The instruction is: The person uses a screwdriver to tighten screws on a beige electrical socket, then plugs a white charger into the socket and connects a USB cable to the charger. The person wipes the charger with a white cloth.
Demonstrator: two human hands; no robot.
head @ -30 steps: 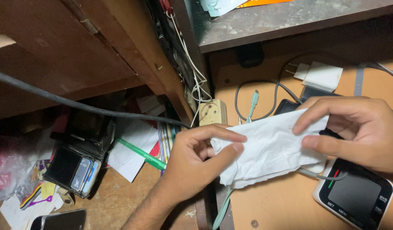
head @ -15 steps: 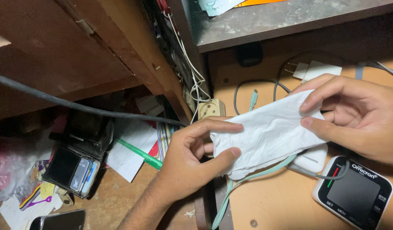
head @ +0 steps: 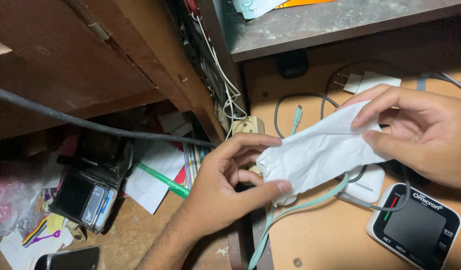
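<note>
Above the wooden desk, crumpled white tissue stretched between both hands: left hand pinches its 8 o'clock end, right hand its 2 o'clock corner. Unfolding looks partway; creases remain.

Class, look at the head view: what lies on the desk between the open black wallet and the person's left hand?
A sheet of white paper with a green pen lying across it, seen in the head view.

Black wallet open left, green pen beside; monitor right; white charger behind.
</note>
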